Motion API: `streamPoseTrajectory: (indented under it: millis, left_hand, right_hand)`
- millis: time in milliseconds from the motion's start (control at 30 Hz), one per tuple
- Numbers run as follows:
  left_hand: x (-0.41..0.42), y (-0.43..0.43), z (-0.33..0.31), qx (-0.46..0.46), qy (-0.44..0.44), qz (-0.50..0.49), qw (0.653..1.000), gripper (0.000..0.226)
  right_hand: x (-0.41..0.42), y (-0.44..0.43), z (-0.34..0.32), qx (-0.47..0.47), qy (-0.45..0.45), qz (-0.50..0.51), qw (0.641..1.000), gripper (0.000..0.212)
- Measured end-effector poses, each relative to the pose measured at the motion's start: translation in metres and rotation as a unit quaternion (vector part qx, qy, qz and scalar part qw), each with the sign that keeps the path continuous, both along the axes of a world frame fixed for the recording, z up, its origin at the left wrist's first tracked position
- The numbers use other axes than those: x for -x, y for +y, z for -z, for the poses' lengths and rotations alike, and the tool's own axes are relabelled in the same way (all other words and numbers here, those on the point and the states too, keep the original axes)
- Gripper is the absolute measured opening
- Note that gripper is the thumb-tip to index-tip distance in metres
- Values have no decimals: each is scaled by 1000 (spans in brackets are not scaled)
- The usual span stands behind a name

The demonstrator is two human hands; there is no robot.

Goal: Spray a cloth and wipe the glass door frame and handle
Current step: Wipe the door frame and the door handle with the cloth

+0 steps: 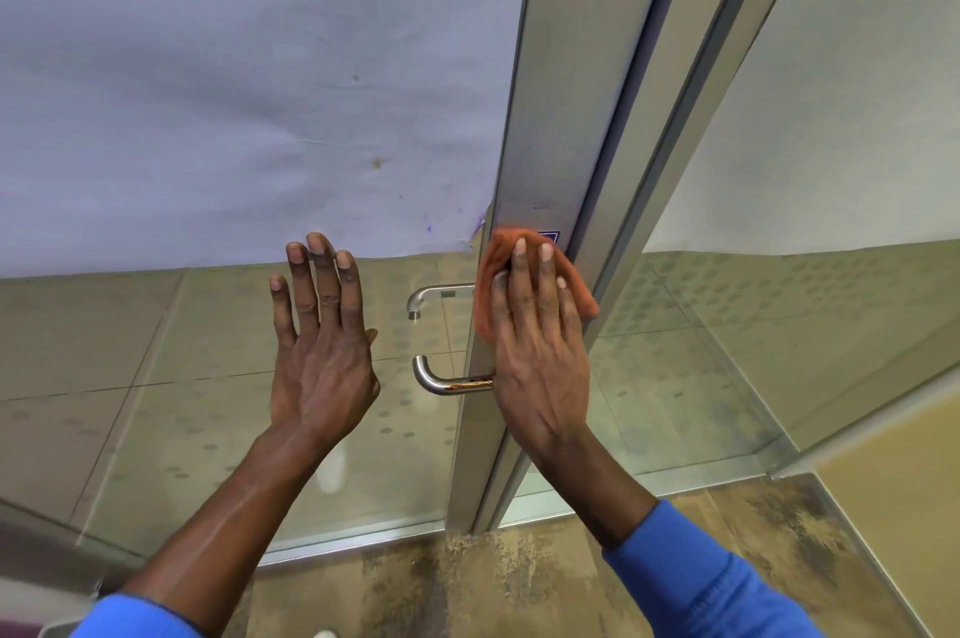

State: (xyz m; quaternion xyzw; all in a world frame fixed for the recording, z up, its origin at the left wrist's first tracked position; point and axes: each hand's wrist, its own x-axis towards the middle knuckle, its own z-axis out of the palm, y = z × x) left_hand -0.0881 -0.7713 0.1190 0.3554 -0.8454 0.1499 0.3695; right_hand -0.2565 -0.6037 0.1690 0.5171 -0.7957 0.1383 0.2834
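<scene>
On upright door frame [540,128]: right hand [540,351] flat, pressing orange cloth [488,284]; left hand [322,351] spread, empty.

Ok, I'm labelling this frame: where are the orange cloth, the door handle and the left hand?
orange cloth [488,284]: head view, on its left fold beside the fingers.
door handle [434,380]: head view, on the lower steel bend.
left hand [322,367]: head view, on the back of the hand.

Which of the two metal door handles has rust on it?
The lower curved steel handle, beside the right hand, shows orange rust along its bar. The upper steel handle looks clean.
</scene>
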Motion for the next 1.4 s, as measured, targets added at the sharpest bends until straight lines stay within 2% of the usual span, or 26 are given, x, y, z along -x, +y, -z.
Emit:
streamPoseTrajectory:
  millis: [133, 367, 467, 600, 733, 800, 900, 1067, 1267, 1333, 1400]
  left_hand:
    - [1, -1, 1, -1, 0, 1, 1000, 123]
    - [-1, 0, 0, 1, -7, -5, 1000, 121]
    - [-1, -1, 0, 6, -2, 1, 1000, 112]
    - [0, 0, -1, -1, 2, -5, 1000, 123]
    - [-2, 0, -1, 1, -4, -3, 1000, 106]
    - [-2, 1, -2, -4, -11, 2, 1000, 104]
    - [-2, 2, -3, -4, -14, 3, 1000, 104]
    - [0, 2, -2, -6, 2, -4, 1000, 116]
    - [-1, 2, -4, -1, -4, -8, 1000, 116]
    - [-1, 3, -3, 4, -8, -8, 1000, 107]
    - [0, 2, -2, 2, -6, -7, 1000, 109]
  right_hand:
    - [5, -11, -17, 48, -20, 9, 999, 75]
    - [3, 3, 11, -15, 16, -33, 999, 72]
    - [3, -5, -4, 23, -4, -23, 999, 76]
    - [13, -18, -25, 98, -23, -20, 995, 85]
    - [4, -12, -7, 79, -31, -22, 996, 87]
    - [4, -4, 4, 61, -24, -22, 998, 83]
    - [15, -5, -5, 70, -40, -18, 997, 96]
    - [19, -14, -27, 105, -26, -1, 994, 74]
    - [3, 1, 4, 23, -10, 11, 1000, 79]
    - [8, 0, -6, 24, -19, 22, 999, 89]
    - [13, -5, -22, 65, -31, 34, 997, 83]
